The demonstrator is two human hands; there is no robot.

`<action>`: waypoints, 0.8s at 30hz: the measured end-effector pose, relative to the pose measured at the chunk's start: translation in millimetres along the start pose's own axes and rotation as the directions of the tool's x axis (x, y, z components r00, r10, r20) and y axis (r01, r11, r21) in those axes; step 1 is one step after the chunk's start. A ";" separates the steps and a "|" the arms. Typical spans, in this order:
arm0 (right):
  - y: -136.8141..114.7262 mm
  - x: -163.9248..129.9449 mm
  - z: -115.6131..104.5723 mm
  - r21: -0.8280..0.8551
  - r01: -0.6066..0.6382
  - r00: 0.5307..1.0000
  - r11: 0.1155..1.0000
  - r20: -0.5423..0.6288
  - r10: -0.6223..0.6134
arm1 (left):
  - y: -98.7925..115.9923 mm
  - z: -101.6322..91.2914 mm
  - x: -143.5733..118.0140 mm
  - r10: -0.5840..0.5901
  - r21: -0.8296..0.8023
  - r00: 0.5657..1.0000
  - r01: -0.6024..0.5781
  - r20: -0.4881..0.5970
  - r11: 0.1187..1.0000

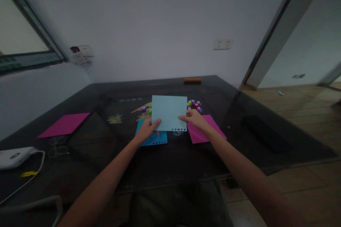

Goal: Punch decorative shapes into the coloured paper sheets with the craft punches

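The left hand (145, 129) pinched the lower left edge of a pale sheet (169, 110), its thumb flat on the face and a fingertip showing just below the bottom edge. The right hand (195, 118) gripped the right edge, thumb in front, the other fingers mostly hidden behind. Neither hand was spread; the sheet was caught in both.

The sheet lay directly between the hands, spanning the gap from one to the other, so neither was clearly nearer. It looked about square, with no clear long axis, its face toward the wearer. It was plain, smooth and light blue, with a row of small dark dots, perhaps holes, along the lower right edge.

Below the left hand lay a deeper blue sheet (153, 140) with a similar row; below the right wrist, a pink sheet (199, 134). A small beaded item (178, 133) peeked out under the pale sheet. Behind it, round eyed toys (196, 105) in purple, green and red stood partly covered.

Farther out on the dark table (170, 168) were a brown bar (192, 81) near the wall and a second pink sheet (64, 125) well to the left.
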State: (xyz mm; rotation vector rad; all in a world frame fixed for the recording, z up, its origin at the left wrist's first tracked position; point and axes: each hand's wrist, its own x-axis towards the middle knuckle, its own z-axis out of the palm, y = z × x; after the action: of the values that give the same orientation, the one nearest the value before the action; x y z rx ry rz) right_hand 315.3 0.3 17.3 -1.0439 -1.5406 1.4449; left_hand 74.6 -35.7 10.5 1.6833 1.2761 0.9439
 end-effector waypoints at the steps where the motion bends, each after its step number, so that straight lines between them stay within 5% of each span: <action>1: 1.6 -4.2 -1.9 0.021 -0.002 1.000 1.000 -0.006 0.002 | 0.6 3.2 -0.8 -0.003 -0.009 1.000 0.003 0.018 1.000; 24: 13.7 -7.4 -22.6 -0.100 -0.001 0.996 0.995 0.088 0.010 | 2.0 10.5 -2.2 0.025 -0.003 0.998 -0.025 0.063 1.000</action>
State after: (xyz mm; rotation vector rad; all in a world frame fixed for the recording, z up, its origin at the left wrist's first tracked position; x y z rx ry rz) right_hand 339.8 2.2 5.1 -1.0555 -1.6898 1.4476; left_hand 84.4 -39.9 7.9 1.7177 1.2142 0.8998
